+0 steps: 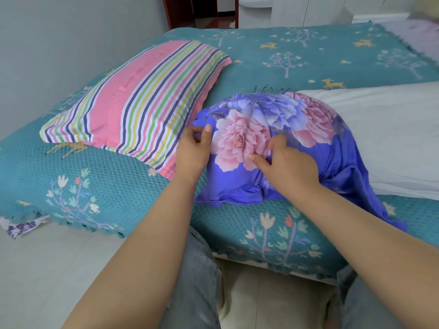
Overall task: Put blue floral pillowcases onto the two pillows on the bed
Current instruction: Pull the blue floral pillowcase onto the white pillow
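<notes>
A blue floral pillowcase (273, 129) with pink peonies covers the near left end of a white pillow (384, 138) that lies across the bed. The case's loose edge bunches and hangs toward the bed's front. My left hand (193, 150) pinches the case's left edge between thumb and fingers. My right hand (289, 165) grips the fabric on top of the pillow, fingers curled into the cloth. A second pillow (133, 103) in a pink striped cover lies to the left, near the wall.
The bed wears a teal bedspread (308, 58) with trees and deer. A grey wall stands at the left. A scrap of purple floral fabric (21, 227) lies on the floor by the bed's corner. My knees show below, against the bed's front.
</notes>
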Demonstrator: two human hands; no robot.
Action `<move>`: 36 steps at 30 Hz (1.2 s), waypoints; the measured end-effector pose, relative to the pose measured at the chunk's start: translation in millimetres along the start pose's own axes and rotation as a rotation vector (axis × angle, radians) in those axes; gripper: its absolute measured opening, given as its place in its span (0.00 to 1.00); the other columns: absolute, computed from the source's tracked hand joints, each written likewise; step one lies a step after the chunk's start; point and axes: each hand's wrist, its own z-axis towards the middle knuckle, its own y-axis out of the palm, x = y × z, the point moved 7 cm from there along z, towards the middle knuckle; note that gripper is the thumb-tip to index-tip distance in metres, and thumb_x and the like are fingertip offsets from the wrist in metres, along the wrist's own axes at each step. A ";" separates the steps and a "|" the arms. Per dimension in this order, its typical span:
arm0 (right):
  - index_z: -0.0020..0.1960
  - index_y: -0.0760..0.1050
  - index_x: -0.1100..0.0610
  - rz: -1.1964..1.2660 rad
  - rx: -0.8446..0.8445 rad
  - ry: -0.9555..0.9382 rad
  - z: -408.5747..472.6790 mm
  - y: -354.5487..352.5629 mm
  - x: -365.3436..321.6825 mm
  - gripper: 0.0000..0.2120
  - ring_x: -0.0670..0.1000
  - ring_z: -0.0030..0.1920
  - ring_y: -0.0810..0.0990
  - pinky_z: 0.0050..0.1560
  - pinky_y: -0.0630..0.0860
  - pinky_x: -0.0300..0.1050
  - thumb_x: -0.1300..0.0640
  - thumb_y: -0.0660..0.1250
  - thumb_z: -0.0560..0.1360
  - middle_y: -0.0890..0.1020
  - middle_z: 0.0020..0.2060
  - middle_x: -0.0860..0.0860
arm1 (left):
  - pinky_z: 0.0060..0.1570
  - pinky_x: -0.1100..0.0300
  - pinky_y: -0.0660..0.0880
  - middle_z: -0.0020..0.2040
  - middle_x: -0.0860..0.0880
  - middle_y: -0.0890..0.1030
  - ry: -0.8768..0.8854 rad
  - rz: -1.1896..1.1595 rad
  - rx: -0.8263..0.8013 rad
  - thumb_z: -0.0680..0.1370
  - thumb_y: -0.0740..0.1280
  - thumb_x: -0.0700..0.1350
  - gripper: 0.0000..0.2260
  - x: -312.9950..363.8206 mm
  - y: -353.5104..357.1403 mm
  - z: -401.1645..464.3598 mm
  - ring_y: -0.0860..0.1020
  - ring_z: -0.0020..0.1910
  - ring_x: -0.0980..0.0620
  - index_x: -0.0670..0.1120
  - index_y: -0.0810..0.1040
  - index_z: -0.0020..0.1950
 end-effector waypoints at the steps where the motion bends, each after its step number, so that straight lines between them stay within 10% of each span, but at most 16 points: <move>1: 0.61 0.63 0.59 0.091 0.015 0.067 4.4 0.3 6.1 0.28 0.57 0.35 0.77 0.27 0.63 0.43 0.37 0.58 0.76 0.74 0.32 0.51 | 0.44 0.59 0.72 0.46 0.51 0.79 0.005 0.061 -0.032 0.79 0.61 0.56 0.14 -0.7 4.7 2.4 0.78 0.44 0.52 0.45 0.75 0.53; 11: 0.43 0.70 0.54 0.289 0.177 -0.019 33.5 -19.6 11.2 0.08 0.54 0.42 0.74 0.35 0.67 0.46 0.51 0.61 0.78 0.74 0.42 0.51 | 0.31 0.66 0.64 0.30 0.53 0.70 0.097 0.202 -0.083 0.79 0.64 0.43 0.14 20.1 22.2 39.8 0.68 0.30 0.56 0.46 0.69 0.33; 16: 0.44 0.68 0.55 0.328 0.027 0.168 41.4 -14.0 46.9 0.08 0.57 0.40 0.76 0.40 0.74 0.50 0.52 0.60 0.79 0.78 0.37 0.53 | 0.51 0.58 0.70 0.55 0.47 0.75 0.285 0.462 -0.207 0.76 0.68 0.50 0.16 49.0 39.7 55.7 0.75 0.50 0.50 0.48 0.74 0.62; 21: 0.44 0.72 0.58 0.427 -0.072 0.154 37.5 -8.0 45.5 0.11 0.55 0.41 0.76 0.41 0.73 0.49 0.50 0.62 0.78 0.77 0.37 0.52 | 0.47 0.54 0.73 0.52 0.43 0.80 0.427 0.832 -0.324 0.75 0.64 0.42 0.08 63.6 60.0 55.6 0.78 0.51 0.42 0.47 0.81 0.50; 27: 0.42 0.69 0.57 0.392 -0.120 0.194 43.1 -4.9 60.3 0.11 0.55 0.38 0.75 0.37 0.69 0.47 0.52 0.60 0.79 0.75 0.34 0.52 | 0.42 0.50 0.72 0.47 0.39 0.81 0.476 0.553 -0.030 0.76 0.59 0.42 0.09 116.2 66.8 54.7 0.77 0.46 0.38 0.40 0.76 0.50; 31: 0.35 0.62 0.54 0.389 -0.206 0.285 42.5 8.7 79.7 0.15 0.59 0.43 0.82 0.42 0.78 0.51 0.52 0.59 0.78 0.76 0.36 0.57 | 0.41 0.52 0.70 0.49 0.42 0.81 0.389 0.651 -0.115 0.79 0.59 0.46 0.09 83.5 88.6 38.9 0.78 0.49 0.40 0.44 0.75 0.54; 36: 0.54 0.70 0.62 0.251 -0.186 0.270 37.9 10.4 74.8 0.13 0.59 0.47 0.79 0.39 0.67 0.45 0.52 0.59 0.79 0.79 0.46 0.59 | 0.45 0.50 0.70 0.53 0.45 0.78 0.508 0.729 -0.062 0.76 0.65 0.52 0.15 69.8 61.3 14.6 0.75 0.53 0.41 0.45 0.72 0.57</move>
